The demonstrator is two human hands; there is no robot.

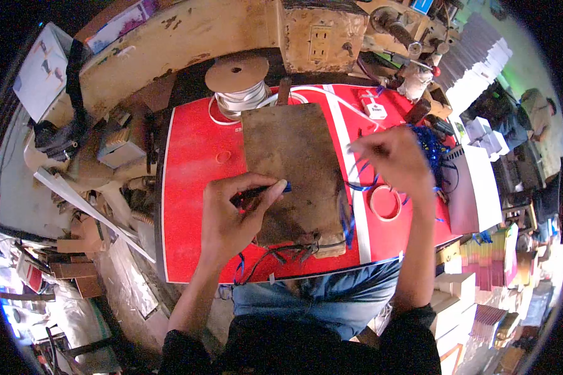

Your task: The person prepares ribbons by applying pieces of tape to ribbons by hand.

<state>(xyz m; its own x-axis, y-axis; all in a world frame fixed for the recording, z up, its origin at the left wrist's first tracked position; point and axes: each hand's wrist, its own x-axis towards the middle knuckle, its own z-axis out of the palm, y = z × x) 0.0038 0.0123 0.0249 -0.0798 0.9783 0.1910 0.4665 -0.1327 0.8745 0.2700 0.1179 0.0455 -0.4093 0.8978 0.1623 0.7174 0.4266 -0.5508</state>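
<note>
My left hand (222, 209) is over the dark, worn board (288, 147), with thumb and forefinger pinched together. Between them is a small dark strip with a blue end (287, 187); most of it is hidden in the palm. To the right, my right hand (397, 156) is raised above the red sheet (197, 212), its fingers blurred by motion. Just beyond it lies a tangled heap of blue ribbon (428, 150), with loose strands near the fingers. Whether the right hand holds anything I cannot make out.
A spool of white ribbon (239, 100) stands behind the board. On the red sheet lie a tan ring (385, 204) and a small white and red box (375, 110). A white box (472, 190) borders the sheet on the right, and a wooden ledge (181, 40) runs behind.
</note>
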